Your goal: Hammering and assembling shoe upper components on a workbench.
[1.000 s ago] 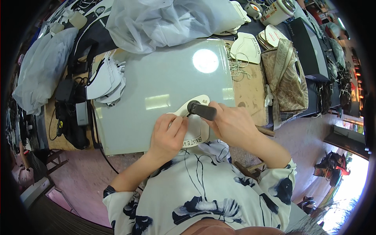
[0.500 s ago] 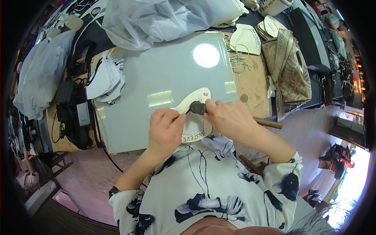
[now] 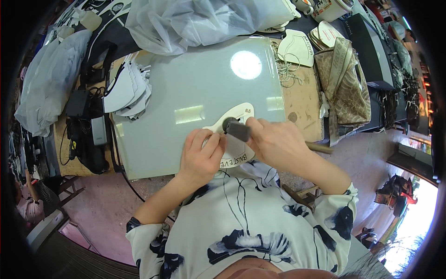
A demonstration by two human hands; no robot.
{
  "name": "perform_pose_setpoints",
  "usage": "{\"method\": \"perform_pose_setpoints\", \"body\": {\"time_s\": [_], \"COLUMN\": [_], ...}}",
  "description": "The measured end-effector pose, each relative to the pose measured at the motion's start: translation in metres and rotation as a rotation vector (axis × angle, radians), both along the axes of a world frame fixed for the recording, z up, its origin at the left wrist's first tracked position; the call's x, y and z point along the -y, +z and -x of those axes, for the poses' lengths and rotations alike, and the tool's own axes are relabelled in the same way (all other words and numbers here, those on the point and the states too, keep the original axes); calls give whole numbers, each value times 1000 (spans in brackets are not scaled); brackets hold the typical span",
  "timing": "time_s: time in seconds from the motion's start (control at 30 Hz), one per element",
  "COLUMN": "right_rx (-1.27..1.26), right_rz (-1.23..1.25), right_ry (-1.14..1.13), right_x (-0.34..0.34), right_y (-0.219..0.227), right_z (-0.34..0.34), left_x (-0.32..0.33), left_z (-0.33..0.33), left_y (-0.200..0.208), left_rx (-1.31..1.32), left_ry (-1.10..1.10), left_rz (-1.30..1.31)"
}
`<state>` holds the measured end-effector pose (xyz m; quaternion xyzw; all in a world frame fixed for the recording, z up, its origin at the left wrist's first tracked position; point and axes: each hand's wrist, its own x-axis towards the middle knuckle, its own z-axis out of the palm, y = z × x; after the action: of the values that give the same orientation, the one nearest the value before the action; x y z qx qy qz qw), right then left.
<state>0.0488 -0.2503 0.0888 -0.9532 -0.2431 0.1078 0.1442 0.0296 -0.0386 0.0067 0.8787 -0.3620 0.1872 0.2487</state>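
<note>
In my right hand (image 3: 278,143) is a hammer (image 3: 239,132), gripped round its wooden handle near the dark head. The head hangs over a cream shaped pattern piece (image 3: 236,158) with hand lettering along its near edge. My left hand (image 3: 200,156) is closed at the left side of that piece, with the fingertips beside the hammer head. Whatever the left fingers pinch is hidden behind them and the head. The piece lies at the near edge of a grey-green glossy work board (image 3: 162,149).
Left on the board sits a stack of white cut pieces (image 3: 127,95), with black cables and adapters (image 3: 78,104) beyond. A big plastic bag (image 3: 186,25) lies at the back. To the right are coiled string (image 3: 288,72), cream patterns (image 3: 297,46) and a brown bag (image 3: 344,88).
The hammer head has tilted and shifted slightly right, blurring a little. My left fingers have moved slightly right, and the whole view has shifted a bit.
</note>
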Motion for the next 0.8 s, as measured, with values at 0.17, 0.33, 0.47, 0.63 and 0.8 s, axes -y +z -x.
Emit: {"method": "perform_pose_setpoints", "body": {"time_s": [0.17, 0.33, 0.47, 0.63, 0.8], "right_rx": [-45, -50, -21, -18, 1], "right_rz": [54, 42, -8, 30, 14], "right_ry": [2, 15, 2, 19, 8], "right_x": [-2, 0, -2, -2, -2], "right_y": [-9, -10, -1, -13, -21], "right_z": [3, 1, -1, 3, 7], "left_x": [-2, -9, -10, -10, -9], "left_z": [1, -1, 1, 0, 1], "left_y": [1, 7, 6, 5, 5], "left_rx": [-194, -103, -7, 18, 20], "left_ry": [85, -9, -8, -17, 2], "left_rz": [157, 69, -69, -42, -11]}}
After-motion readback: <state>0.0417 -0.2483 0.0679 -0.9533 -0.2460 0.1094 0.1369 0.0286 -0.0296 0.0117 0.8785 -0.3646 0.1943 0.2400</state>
